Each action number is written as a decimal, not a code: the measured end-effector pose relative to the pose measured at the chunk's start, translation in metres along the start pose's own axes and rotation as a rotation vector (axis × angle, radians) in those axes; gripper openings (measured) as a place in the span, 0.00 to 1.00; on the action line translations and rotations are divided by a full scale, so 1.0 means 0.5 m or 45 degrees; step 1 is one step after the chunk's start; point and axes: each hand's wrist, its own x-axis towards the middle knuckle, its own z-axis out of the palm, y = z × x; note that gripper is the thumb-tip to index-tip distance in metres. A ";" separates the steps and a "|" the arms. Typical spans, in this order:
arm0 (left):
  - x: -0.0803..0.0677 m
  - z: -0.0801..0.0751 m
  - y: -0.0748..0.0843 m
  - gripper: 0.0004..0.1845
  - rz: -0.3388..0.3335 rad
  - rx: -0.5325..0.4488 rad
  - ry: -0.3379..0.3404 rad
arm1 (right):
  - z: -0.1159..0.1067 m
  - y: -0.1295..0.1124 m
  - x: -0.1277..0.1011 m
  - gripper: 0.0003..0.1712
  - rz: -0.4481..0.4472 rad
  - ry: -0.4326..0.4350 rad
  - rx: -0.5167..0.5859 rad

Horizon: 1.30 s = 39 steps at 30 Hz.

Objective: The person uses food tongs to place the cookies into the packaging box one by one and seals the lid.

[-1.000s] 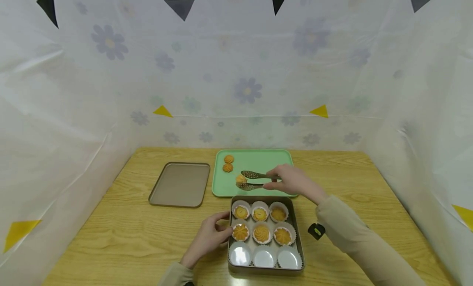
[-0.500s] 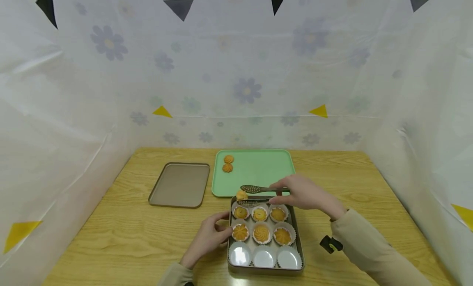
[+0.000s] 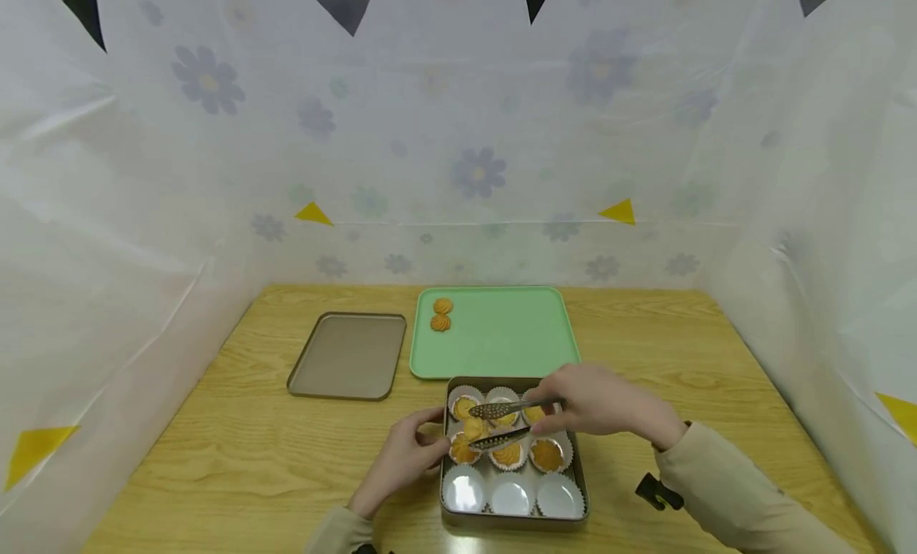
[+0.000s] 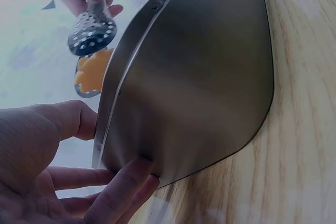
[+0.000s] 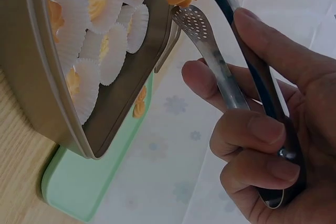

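Taking the box [image 3: 516, 523] as the middle of the dial, with twelve pointing away from the person, a flat brown tray [image 3: 347, 355] lies at ten o'clock on the wooden table [image 3: 251, 458], apart from the box. The left hand [image 3: 404, 458] is at nine, thumb bent at the rim and fingers against the outer wall, grasping the box's side. Toward eleven, two browned, swirled cookies [image 3: 442, 306] sit close together at the left end of the green tray [image 3: 512, 331], which spreads at twelve, just beyond the box.

The held cookie [image 3: 475, 428] is up over the box, at ten o'clock of its middle, above the left column of white paper cups [image 3: 511, 494]. It is pale golden, lighter than the pair on the green tray, and deeply ridged, with rounded lobes round its edge; from the right wrist it looks like a small fluted rosette. Six golden cookies [image 3: 548, 455] rest in the far and middle rows of cups; the nearest row, from seven to five, shows shiny white bottoms.

The perforated ends of the metal tongs [image 3: 501, 409] take the held cookie between them. At two o'clock the right hand [image 3: 602, 407] has its fingers curled round the tongs, gripping them.
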 end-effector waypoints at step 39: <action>0.000 -0.002 0.002 0.31 -0.019 0.006 0.002 | 0.055 -0.053 0.031 0.09 -0.066 -0.113 -0.210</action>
